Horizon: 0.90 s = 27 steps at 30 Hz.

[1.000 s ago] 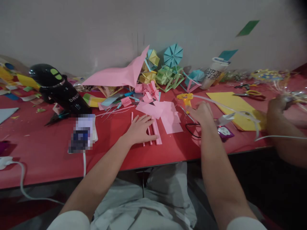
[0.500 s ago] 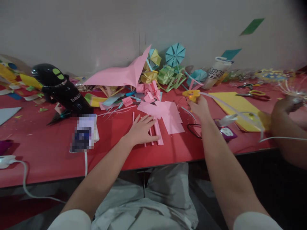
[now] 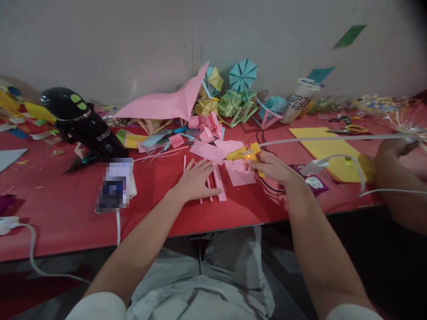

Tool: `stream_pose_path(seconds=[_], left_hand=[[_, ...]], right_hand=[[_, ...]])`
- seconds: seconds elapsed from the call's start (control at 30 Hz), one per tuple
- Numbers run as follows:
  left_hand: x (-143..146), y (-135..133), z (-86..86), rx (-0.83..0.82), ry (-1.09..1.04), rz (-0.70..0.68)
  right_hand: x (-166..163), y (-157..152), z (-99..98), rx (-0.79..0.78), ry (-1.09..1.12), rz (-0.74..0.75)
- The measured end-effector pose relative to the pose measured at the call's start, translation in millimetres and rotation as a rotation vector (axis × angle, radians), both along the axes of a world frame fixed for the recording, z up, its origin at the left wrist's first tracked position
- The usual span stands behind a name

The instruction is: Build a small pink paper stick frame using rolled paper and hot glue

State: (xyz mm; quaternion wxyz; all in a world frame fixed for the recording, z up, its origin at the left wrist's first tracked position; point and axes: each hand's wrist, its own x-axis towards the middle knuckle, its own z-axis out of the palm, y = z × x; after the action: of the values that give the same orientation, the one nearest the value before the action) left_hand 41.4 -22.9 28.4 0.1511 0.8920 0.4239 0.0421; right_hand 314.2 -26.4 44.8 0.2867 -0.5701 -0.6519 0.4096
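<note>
My left hand [image 3: 195, 181] lies over several thin rolled paper tubes [image 3: 219, 186], pink in colour, with its fingers spread. Parts of the tubes are hidden under it. Gripped in my right hand [image 3: 275, 168] is a yellow hot glue gun [image 3: 243, 152] with a small orange light. Its nozzle points left, above the cut pink paper pieces [image 3: 240, 177]. A long clear glue stick [image 3: 320, 139] sticks out of the gun's rear toward the right.
Folded paper umbrellas [image 3: 243, 75] and a large pink sheet [image 3: 160, 104] stand along the wall. A black bottle [image 3: 90, 124] and a phone [image 3: 116, 184] are at left. Yellow paper [image 3: 328, 151], a power strip [image 3: 313, 181] and another person's hand [image 3: 388, 155] are at right.
My right hand has brought the glue gun left and nearer, from the back of the table to over the pink paper. The left hand stays in place.
</note>
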Motion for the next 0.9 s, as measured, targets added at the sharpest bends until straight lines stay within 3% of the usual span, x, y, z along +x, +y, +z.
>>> stream_pose_path(seconds=[0.67,0.9], left_hand=[[0.6,-0.1,-0.2,-0.007,-0.037,0.010],[0.5,-0.3,0.1,-0.008,-0.041,0.016]], right_hand=[[-20.2,2.7,-10.4,-0.010,-0.072,-0.029],[-22.7,-6.4,0.0,-0.039,-0.095,-0.024]])
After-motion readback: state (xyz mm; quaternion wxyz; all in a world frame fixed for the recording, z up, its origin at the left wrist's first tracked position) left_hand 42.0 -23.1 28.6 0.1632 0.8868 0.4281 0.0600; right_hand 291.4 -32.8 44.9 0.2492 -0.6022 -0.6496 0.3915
